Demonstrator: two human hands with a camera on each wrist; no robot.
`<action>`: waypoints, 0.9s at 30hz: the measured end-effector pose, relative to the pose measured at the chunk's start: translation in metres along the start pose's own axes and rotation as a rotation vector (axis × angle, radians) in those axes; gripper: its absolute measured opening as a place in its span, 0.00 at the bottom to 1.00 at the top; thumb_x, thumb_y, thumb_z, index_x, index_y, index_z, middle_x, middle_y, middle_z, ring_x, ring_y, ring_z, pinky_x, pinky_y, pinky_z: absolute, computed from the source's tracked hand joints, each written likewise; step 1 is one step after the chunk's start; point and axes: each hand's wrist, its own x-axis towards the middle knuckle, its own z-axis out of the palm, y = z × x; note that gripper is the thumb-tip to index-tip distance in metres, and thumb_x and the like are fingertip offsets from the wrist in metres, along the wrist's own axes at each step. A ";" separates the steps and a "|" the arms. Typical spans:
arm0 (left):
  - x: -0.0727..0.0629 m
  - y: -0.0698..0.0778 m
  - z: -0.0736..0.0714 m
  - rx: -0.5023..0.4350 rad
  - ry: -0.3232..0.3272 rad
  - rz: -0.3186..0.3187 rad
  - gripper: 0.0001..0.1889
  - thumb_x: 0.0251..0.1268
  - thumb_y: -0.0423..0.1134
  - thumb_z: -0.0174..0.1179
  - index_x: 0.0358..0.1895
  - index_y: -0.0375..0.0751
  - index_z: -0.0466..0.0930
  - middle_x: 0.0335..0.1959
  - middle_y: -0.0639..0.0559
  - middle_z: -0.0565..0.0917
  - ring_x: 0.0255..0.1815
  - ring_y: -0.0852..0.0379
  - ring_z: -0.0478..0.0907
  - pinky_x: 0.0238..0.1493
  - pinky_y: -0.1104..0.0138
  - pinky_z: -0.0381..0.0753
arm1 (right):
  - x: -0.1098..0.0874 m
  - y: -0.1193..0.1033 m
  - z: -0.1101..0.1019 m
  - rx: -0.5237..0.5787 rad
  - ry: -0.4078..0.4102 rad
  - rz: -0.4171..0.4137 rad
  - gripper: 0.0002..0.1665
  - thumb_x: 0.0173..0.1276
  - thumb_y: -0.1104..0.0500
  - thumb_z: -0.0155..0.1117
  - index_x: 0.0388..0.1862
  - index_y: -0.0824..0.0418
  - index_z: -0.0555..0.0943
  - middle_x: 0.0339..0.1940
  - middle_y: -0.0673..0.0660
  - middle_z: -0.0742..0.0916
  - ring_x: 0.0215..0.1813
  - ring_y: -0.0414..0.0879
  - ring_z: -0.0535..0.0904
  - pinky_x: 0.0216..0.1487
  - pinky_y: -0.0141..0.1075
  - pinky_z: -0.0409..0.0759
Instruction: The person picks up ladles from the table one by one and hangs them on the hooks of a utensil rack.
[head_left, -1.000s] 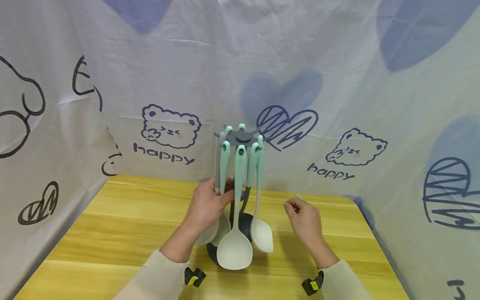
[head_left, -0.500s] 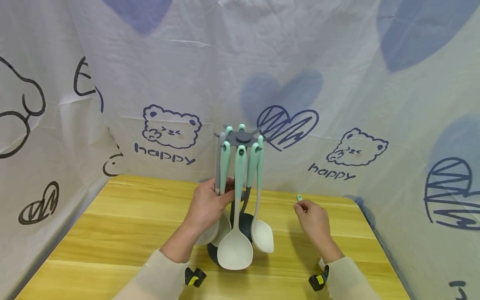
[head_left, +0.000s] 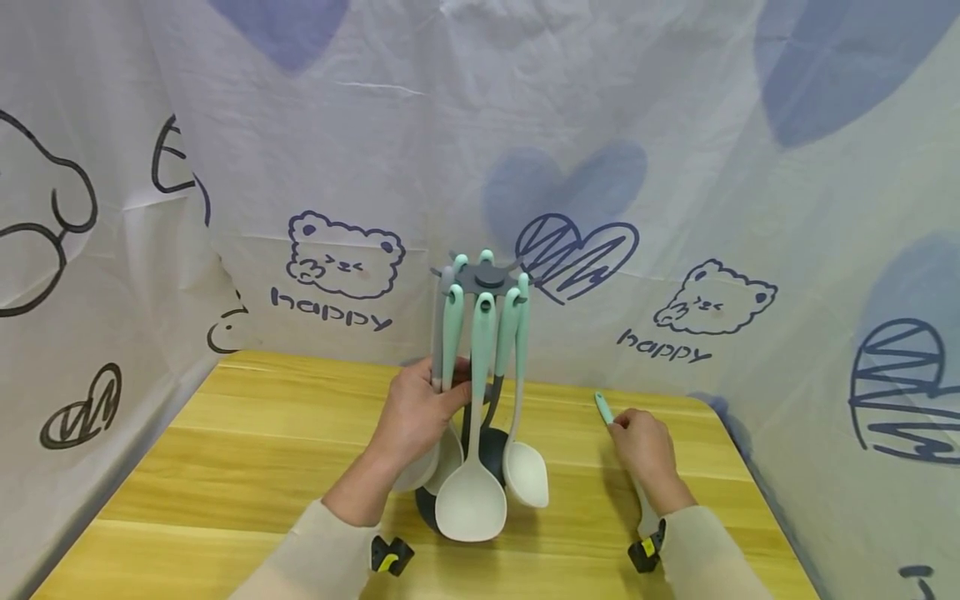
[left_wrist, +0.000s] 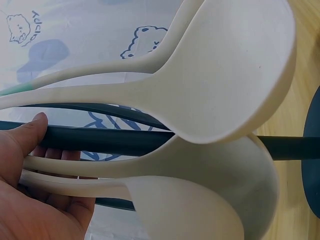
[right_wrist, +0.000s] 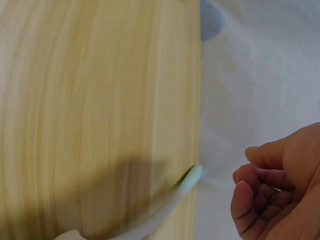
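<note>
In the head view my left hand (head_left: 420, 412) grips the dark pole of a rotating utensil stand (head_left: 489, 277). The left wrist view shows the thumb over this pole (left_wrist: 100, 140), fingers behind it. Mint-handled utensils hang from the stand, among them a white soup ladle (head_left: 471, 504) in front and a white spoon-like utensil (head_left: 527, 475) at its right. My right hand (head_left: 648, 454) hovers with loosely curled fingers, nothing between them. Below it lies a pale utensil with a mint handle tip (head_left: 603, 407); its handle (right_wrist: 191, 179) is apart from the fingers in the right wrist view.
The wooden table (head_left: 225, 467) reaches back to a printed white cloth (head_left: 465, 100), which also hangs along both sides. The stand's dark base (left_wrist: 312, 155) shows at the edge of the left wrist view.
My right hand has moved right and toward me, uncovering more of the lying utensil's handle and its pale end. The left hand and the stand stay where they were.
</note>
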 end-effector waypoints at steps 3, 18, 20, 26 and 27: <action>0.000 0.000 0.000 0.001 0.001 -0.002 0.09 0.68 0.37 0.70 0.49 0.45 0.90 0.46 0.51 0.92 0.50 0.52 0.89 0.52 0.54 0.87 | 0.002 0.003 0.002 -0.021 -0.020 0.029 0.13 0.77 0.58 0.64 0.44 0.68 0.87 0.34 0.61 0.89 0.31 0.52 0.80 0.34 0.45 0.78; 0.000 0.000 0.000 -0.004 -0.005 0.004 0.09 0.69 0.37 0.69 0.50 0.45 0.89 0.46 0.51 0.92 0.51 0.51 0.89 0.53 0.53 0.87 | 0.010 0.019 0.019 -0.132 -0.118 0.114 0.22 0.73 0.49 0.71 0.22 0.59 0.77 0.21 0.55 0.80 0.25 0.51 0.74 0.24 0.41 0.70; 0.000 0.001 0.000 -0.002 -0.006 0.002 0.09 0.69 0.37 0.69 0.50 0.45 0.89 0.46 0.51 0.92 0.51 0.52 0.89 0.53 0.54 0.87 | 0.011 0.019 0.021 -0.133 -0.128 0.115 0.21 0.72 0.50 0.71 0.23 0.59 0.78 0.21 0.56 0.80 0.26 0.51 0.75 0.25 0.42 0.71; 0.000 0.002 -0.001 -0.003 -0.012 -0.007 0.09 0.69 0.36 0.69 0.50 0.45 0.89 0.47 0.50 0.92 0.51 0.51 0.89 0.54 0.53 0.87 | 0.011 0.014 0.028 -0.126 -0.151 0.129 0.20 0.68 0.50 0.74 0.31 0.64 0.79 0.24 0.58 0.81 0.28 0.53 0.75 0.26 0.43 0.72; 0.000 0.002 -0.001 -0.002 -0.012 -0.008 0.09 0.69 0.36 0.69 0.50 0.45 0.89 0.47 0.50 0.92 0.51 0.51 0.89 0.54 0.53 0.87 | 0.010 0.013 0.030 -0.127 -0.155 0.126 0.20 0.68 0.49 0.74 0.33 0.64 0.79 0.25 0.58 0.81 0.28 0.53 0.75 0.26 0.43 0.71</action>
